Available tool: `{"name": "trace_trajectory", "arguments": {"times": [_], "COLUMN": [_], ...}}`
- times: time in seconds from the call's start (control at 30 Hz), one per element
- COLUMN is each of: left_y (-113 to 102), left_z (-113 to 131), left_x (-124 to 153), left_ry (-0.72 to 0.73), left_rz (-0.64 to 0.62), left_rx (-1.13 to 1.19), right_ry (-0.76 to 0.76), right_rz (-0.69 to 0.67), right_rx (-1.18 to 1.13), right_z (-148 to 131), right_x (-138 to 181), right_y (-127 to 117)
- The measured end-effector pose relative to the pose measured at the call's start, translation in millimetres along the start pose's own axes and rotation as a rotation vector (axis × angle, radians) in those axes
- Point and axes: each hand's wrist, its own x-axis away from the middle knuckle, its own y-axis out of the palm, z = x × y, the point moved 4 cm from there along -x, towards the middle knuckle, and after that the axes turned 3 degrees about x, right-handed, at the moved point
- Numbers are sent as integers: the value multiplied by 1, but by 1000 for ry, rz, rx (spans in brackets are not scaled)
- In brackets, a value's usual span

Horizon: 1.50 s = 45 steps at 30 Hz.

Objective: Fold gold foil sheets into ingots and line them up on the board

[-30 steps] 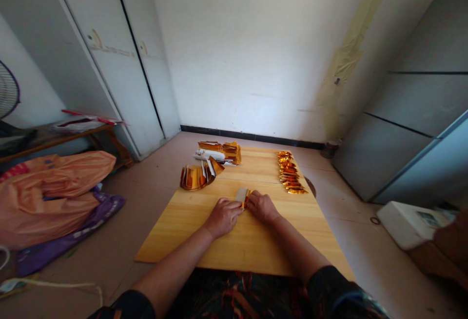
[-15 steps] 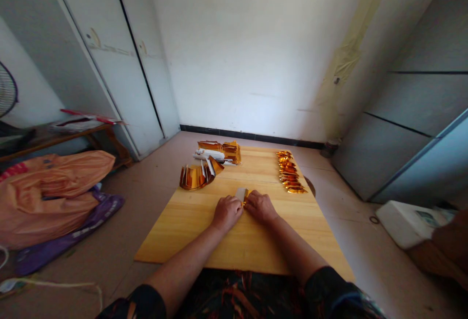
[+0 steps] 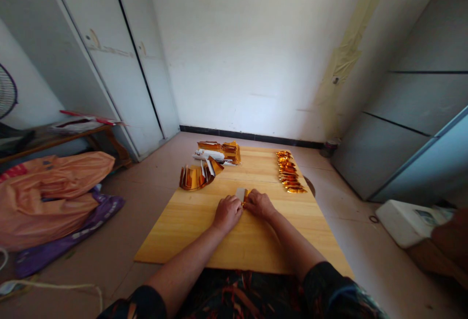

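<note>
In the middle of the wooden board, both hands meet on a small sheet of gold foil paper, whose pale back shows between them. My left hand has its fingers closed on the left and near edge of the sheet. The fingers of my right hand are bent and pressed on the sheet's gold right side. My fingers hide much of the paper. Beyond my left hand lies a fanned stack of gold foil sheets. A row of folded gold foil pieces lies along the board's right side.
At the board's far left are more gold foil sheets and a white bundle. Orange and purple bags lie on the floor at left. A white box stands at right, below a grey fridge-like cabinet.
Both hands stay at the same spot on the foil paper. The right hand's fingers have shifted slightly and its knuckles look a little more raised.
</note>
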Motion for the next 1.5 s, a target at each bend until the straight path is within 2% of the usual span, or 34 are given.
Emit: {"name": "trace_trajectory", "arguments": {"times": [0.47,0.7,0.93,1.13,1.5], "left_y": [-3,-2,-4,-6,-5], "left_z": [4,4,9,16,13], "left_x": [1,2,5,10,8], "left_ry": [-39,-1,49,105,89], "left_rz": [-22,-44,-19,-28,-43], "left_rx": [-3,3,-71,-139,-140], "right_ry": [27,54,29,21,80], "right_rz": [-2,9,75,76,63], "right_rx": [46,27,-104,-219,-252], "right_z": [0,1,6,13,12], "right_x": [-4,-4,-3,-6,-4], "right_y": [5,7,9,10,10]}}
